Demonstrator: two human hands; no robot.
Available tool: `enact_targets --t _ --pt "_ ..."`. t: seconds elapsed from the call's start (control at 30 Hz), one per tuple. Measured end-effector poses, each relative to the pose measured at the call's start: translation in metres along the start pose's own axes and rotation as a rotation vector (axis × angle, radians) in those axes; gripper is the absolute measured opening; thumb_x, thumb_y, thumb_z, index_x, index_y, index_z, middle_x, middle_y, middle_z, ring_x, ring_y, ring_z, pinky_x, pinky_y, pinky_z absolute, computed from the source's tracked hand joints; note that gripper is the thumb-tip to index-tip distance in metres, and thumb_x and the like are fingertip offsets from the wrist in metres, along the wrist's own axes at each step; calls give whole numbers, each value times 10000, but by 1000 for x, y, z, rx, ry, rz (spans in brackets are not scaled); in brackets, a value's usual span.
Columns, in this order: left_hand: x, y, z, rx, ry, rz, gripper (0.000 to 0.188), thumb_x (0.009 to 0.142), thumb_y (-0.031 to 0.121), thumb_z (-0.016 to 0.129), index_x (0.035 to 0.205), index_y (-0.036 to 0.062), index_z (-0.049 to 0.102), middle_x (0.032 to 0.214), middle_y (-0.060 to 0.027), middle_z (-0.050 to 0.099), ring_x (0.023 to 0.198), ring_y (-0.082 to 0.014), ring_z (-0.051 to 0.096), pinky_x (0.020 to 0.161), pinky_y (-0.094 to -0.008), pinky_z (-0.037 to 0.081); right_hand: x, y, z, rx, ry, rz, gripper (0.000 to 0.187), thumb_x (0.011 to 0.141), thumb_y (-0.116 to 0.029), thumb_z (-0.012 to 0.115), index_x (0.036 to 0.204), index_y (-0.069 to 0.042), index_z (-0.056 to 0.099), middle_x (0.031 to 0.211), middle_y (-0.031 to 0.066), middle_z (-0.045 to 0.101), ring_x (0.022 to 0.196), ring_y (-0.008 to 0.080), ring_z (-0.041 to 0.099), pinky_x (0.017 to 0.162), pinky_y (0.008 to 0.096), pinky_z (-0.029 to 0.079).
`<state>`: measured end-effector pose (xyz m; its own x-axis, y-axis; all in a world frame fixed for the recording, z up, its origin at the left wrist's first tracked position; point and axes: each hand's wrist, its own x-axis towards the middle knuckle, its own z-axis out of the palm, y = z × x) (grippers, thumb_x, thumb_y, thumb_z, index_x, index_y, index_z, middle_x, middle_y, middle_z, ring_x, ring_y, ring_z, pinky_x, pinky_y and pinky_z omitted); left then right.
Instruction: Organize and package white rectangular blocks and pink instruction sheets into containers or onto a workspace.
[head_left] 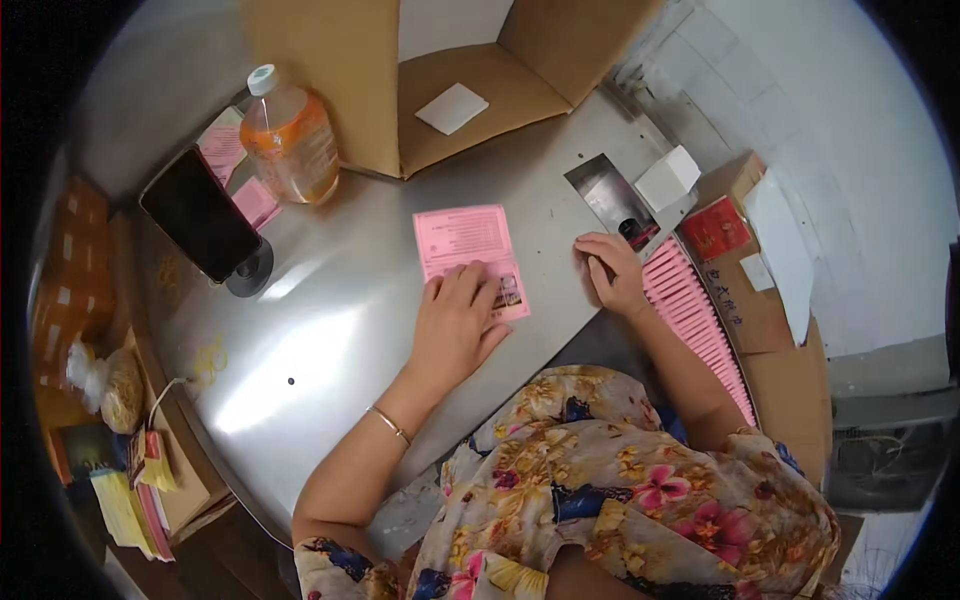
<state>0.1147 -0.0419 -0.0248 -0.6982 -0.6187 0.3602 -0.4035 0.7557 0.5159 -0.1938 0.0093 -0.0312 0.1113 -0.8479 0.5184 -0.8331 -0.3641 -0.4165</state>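
A pink printed leaflet [463, 233] with a small picture on its lower part lies on the metal table in front of me. A crease runs across its middle. My left hand [455, 315] rests flat on its lower half, fingers stretched forward and the thumb out to the side. My right hand [612, 272] is at the table's right edge, beside a rectangular cut-out [605, 190]. Its fingers are loosely curved and apart, with a dark gap between them, and I see nothing held there.
An open cardboard box [480, 100] stands at the back, a white folded paper [452, 108] inside. Left are an orange-labelled bottle [295, 150] and a phone on a stand [202, 215]. A long row of pink leaflets [695, 320] fills a carton at right, near a white small box [668, 180].
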Motion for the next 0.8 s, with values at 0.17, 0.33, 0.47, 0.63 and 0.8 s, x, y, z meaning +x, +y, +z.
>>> enact_targets --t 0.17,0.33,0.47,0.63,0.8 --pt "3 -13 -2 -26 114 31 459 798 249 758 1176 21 632 1212 -148 574 1143 -331 529 942 -456 420 0 -1 1 -26 -27 53 259 864 -18 569 1101 -15 674 1141 149 670 1029 317 629 925 379 477" --pt "7 -18 1 -132 115 3 250 835 119 694 1062 25 650 1008 -118 598 936 -322 558 815 -424 445 1 3 1 -49 -28 46 290 838 -21 576 1112 -39 671 1158 136 662 1030 316 620 922 383 480" --pt "6 -14 3 -72 143 -9 106 833 39 652 929 32 607 898 -119 575 827 -328 552 755 -429 446 0 3 -1 -66 -43 48 325 816 -40 584 1131 -65 659 1182 121 644 1042 322 601 931 394 469" --pt "5 -11 5 -33 167 -7 99 821 22 648 857 39 558 852 -129 586 803 -333 562 740 -444 447 1 0 -1 -76 -64 51 333 818 -59 576 1141 -65 659 1193 123 633 1034 324 594 927 390 465" --pt "4 -7 3 -323 285 -190 32 957 46 554 953 20 536 735 -138 592 669 -283 590 632 -419 466 1 3 -5 -66 -72 28 344 819 -52 565 1149 -61 660 1197 132 630 1041 318 598 915 394 475"
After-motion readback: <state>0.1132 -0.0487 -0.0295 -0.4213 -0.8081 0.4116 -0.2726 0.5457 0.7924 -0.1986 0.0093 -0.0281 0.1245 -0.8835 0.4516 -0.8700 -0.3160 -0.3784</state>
